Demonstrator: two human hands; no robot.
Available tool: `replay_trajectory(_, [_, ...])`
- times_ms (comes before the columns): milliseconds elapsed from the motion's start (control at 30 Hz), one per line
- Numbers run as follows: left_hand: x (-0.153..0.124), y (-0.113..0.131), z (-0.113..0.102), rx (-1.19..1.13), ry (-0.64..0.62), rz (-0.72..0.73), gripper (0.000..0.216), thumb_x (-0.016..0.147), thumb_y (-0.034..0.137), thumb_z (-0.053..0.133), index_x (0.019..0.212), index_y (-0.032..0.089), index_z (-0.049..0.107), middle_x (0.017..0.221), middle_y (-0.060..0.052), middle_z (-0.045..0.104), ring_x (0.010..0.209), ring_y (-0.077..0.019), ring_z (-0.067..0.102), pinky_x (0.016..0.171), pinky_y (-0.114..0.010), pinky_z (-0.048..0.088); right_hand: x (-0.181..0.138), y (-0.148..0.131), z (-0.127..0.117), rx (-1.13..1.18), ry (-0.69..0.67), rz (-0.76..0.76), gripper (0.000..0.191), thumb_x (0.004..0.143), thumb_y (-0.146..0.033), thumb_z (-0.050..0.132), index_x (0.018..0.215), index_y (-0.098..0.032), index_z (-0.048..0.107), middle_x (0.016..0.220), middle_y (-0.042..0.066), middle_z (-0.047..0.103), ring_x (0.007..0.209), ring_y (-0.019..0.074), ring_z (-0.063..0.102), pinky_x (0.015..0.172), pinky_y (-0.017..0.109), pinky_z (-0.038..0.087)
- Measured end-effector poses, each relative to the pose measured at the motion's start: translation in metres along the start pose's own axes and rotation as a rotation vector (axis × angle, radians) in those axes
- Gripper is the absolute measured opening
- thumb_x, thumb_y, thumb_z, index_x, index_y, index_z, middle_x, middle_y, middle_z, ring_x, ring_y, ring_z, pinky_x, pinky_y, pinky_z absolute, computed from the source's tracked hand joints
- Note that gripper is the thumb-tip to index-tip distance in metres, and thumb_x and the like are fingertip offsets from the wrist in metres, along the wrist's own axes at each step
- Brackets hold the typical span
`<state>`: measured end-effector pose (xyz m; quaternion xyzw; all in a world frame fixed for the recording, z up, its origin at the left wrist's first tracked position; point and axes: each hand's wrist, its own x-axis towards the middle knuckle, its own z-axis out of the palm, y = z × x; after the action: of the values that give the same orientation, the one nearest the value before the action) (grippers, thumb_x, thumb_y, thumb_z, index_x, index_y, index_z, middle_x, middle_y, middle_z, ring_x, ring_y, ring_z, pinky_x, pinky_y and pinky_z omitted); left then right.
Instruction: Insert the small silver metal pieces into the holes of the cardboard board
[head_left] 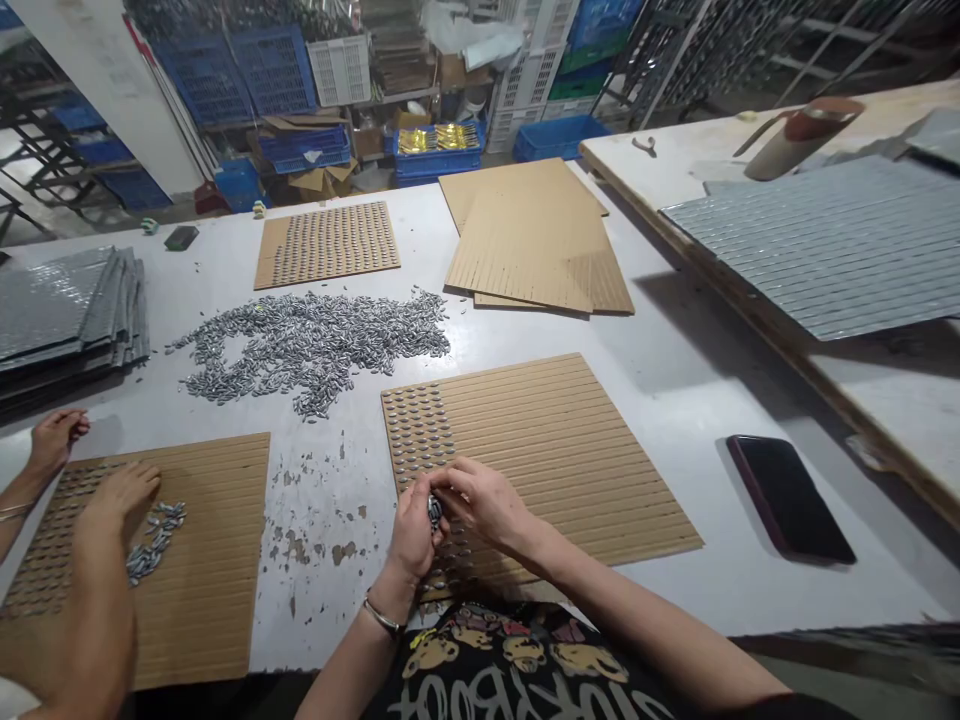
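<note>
Left grip [409,535] cups glossy oval pieces [434,512], right grip's [480,505] hold unclear, above ridged cardboard [547,440]; patchy white tabletop [300,630], plastic crates [274,70] beyond.

Black printed shirt [544,668], tan cartoon bears [523,653], pale lettering [491,697], bare forearms [634,608], silvery bangle [382,618]

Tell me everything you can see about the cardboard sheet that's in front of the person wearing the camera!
The cardboard sheet is flat, brown and four-sided, and looks corrugated, with straight lines running across it. It lies at a slant on the white table. Small silvery pieces with pointed ends sit in rows along its left end. The left hand and right hand are over that end; whether they touch it is unclear.
</note>
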<state>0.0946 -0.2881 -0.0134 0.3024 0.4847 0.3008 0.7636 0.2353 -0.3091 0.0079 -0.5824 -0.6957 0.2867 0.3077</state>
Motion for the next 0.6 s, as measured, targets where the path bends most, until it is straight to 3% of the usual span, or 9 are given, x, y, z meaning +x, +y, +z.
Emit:
replay_trajectory(133, [-0.008,-0.003,0.004,0.116,-0.053,-0.008,0.049,0.083,0.06,0.052,0.102,0.017,0.065,0.057,0.0,0.051,0.041,-0.0076,0.039,0.036,-0.02,0.018,-0.007,0.001,0.003,0.001,-0.081,0.127,0.014,0.088,-0.02,0.051,0.091,-0.021,0.065,0.085,0.004,0.064,0.079,0.0162,0.059,0.072,0.025,0.045])
replay_trajectory(233, [-0.012,-0.004,0.005,0.067,-0.095,-0.092,0.044,0.084,0.056,0.053,0.105,0.019,0.065,0.06,-0.001,0.053,0.042,-0.0075,0.038,0.037,-0.02,0.016,-0.013,0.006,0.001,0.055,-0.14,0.192,0.018,0.091,-0.025,0.047,0.08,-0.02,0.06,0.077,0.003,0.063,0.073,0.0156,0.057,0.067,0.025,0.043])
replay_trajectory(333, [-0.011,-0.004,0.003,-0.004,-0.082,-0.156,0.042,0.084,0.053,0.055,0.108,0.02,0.064,0.063,-0.001,0.053,0.043,-0.0071,0.038,0.037,-0.02,0.013,-0.014,0.018,-0.002,0.094,-0.068,0.266,0.023,0.094,-0.03,0.04,0.083,-0.02,0.057,0.074,0.002,0.061,0.067,0.0144,0.054,0.063,0.025,0.04])
replay_trajectory(433, [-0.008,-0.003,-0.002,-0.03,-0.054,-0.128,0.044,0.081,0.051,0.059,0.108,0.017,0.062,0.066,0.0,0.053,0.045,-0.0063,0.039,0.037,-0.018,0.015,-0.006,0.035,-0.004,0.02,0.033,0.333,0.02,0.091,-0.027,0.042,0.081,-0.019,0.057,0.073,0.001,0.061,0.067,0.0144,0.053,0.064,0.025,0.039])
replay_trajectory(600, [-0.006,-0.001,-0.013,-0.01,-0.028,-0.116,0.046,0.079,0.053,0.06,0.106,0.016,0.06,0.067,0.002,0.052,0.045,-0.0048,0.039,0.036,-0.016,0.019,0.012,0.05,0.002,-0.131,0.02,0.443,0.024,0.092,-0.029,0.043,0.078,-0.018,0.06,0.07,0.002,0.062,0.063,0.0143,0.053,0.061,0.025,0.035])
